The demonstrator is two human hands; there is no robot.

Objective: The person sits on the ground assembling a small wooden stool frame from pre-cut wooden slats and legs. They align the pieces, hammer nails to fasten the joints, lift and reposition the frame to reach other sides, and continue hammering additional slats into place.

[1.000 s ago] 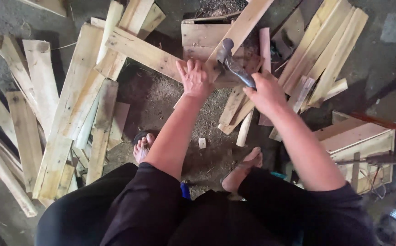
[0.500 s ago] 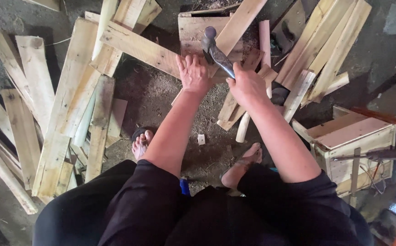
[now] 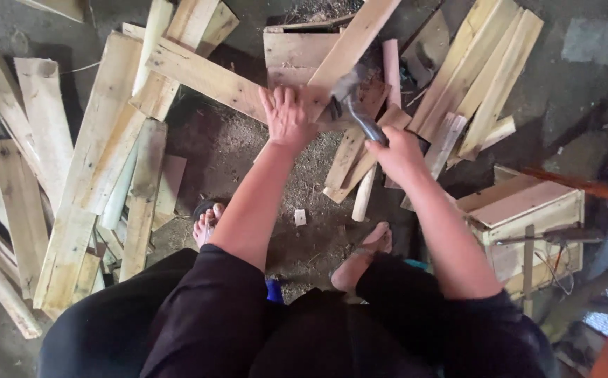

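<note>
A dirty grey concrete floor (image 3: 577, 91) lies under you, strewn with pale wooden planks (image 3: 73, 182). Your left hand (image 3: 288, 112) presses flat, fingers spread, on a long pale wood board (image 3: 206, 77). Your right hand (image 3: 402, 150) is clenched around the dark-handled metal hammer (image 3: 353, 105), its head just beside your left hand, over the board.

Grey-headed hammer (image 3: 351, 105) tilted, seemingly against the pale plank (image 3: 213, 78).

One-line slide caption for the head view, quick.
Left hand presses a wooden plank while right hand grips a hammer over it.
</note>
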